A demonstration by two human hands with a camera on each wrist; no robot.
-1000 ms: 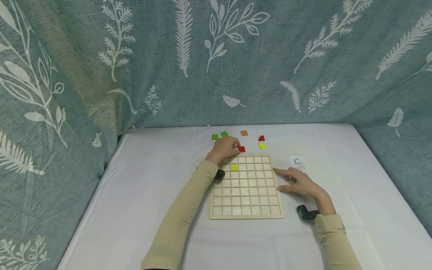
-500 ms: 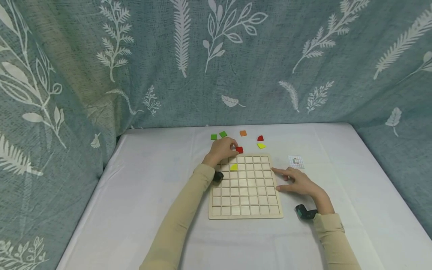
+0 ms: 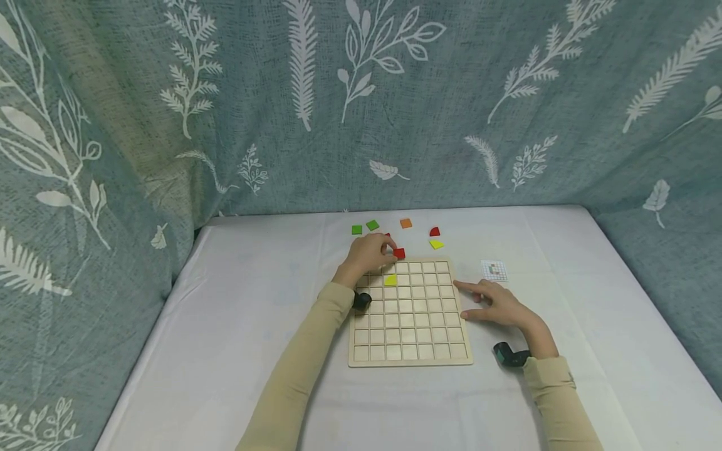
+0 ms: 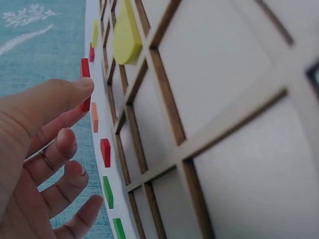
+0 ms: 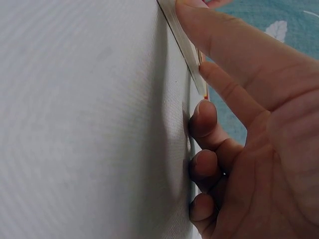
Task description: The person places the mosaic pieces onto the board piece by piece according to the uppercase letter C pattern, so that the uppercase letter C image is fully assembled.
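My left hand (image 3: 369, 254) pinches a red square tile (image 3: 399, 254) between thumb and forefinger at the far edge of the wooden grid board (image 3: 410, 362). In the left wrist view the red tile stands on edge between the fingertips, and the other fingers are loosely bent. One yellow tile (image 3: 390, 280) with a curved side sits in a cell near the board's far left. My right hand (image 3: 499, 304) lies at the board's right side, with thumb and forefinger spread and their tips at its edge.
Behind the board lie green tiles (image 3: 372, 225), an orange tile (image 3: 406, 223), a red quarter-round tile (image 3: 435, 232) and a yellow tile (image 3: 437, 244). Another red tile (image 4: 105, 153) lies past my left hand. A printed grid card (image 3: 494, 270) is right of the board.
My left hand has drawn the red tile slightly nearer to the board, and another red tile now peeks out behind the fingers. My right hand stays in place.
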